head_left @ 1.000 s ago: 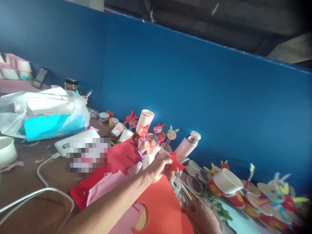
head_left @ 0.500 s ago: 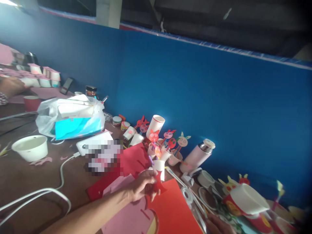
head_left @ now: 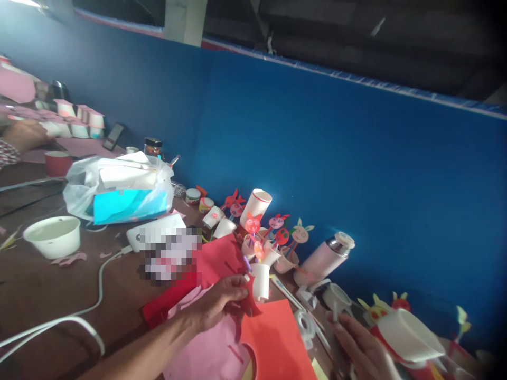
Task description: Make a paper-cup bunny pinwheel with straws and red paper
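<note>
My left hand point(head_left: 227, 301) pinches a small cut piece of red paper point(head_left: 252, 302) above pink paper point(head_left: 209, 343) and an orange-red sheet point(head_left: 279, 338). Just beyond it stands a white paper cup point(head_left: 260, 282). At the lower right my right hand point(head_left: 358, 343) is closed around something dark and slim, which I cannot make out. A small pale tip shows by its fingers. Between the hands lies a roll of clear tape point(head_left: 304, 324).
Cups with paper animal faces point(head_left: 282, 236) and a pink thermos point(head_left: 322, 259) line the blue partition point(head_left: 317, 148). A plastic bag point(head_left: 79, 184), white bowl point(head_left: 53, 237), power bank point(head_left: 156, 231) and cable point(head_left: 101, 279) are left. Another person's hand point(head_left: 27, 134) is far left.
My right hand has risen into fuller view from the bottom edge. My left hand, with the red piece, has shifted slightly left, and the white cup behind it shows more.
</note>
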